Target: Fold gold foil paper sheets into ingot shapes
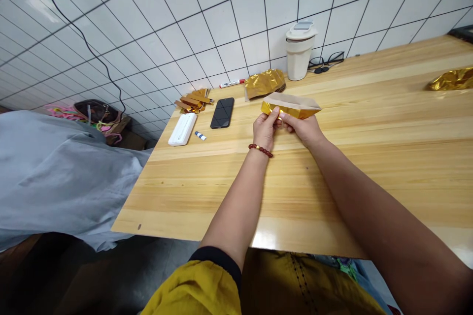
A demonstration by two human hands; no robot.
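Note:
Both hands grip one sheet of gold foil paper (295, 102) above the wooden table (295, 182). The sheet is partly folded, gold on the side toward me and pale on its other face. My left hand (265, 128), with a dark red bead bracelet (260, 149) on the wrist, pinches its near edge. Close beside it, my right hand (301, 128) holds the same edge, its thumb on the gold side and its fingers partly hidden. Just behind lies a stack of gold foil sheets (265, 83). Folded gold strips (194, 100) are piled farther left.
A black phone (222, 113), a white box-like device (183, 129) and a small blue-and-white tube (200, 135) lie at the left. Along the tiled wall are a marker (232, 83), a lidded cup (300, 51) and glasses (327, 61). Gold foil (451, 79) lies far right.

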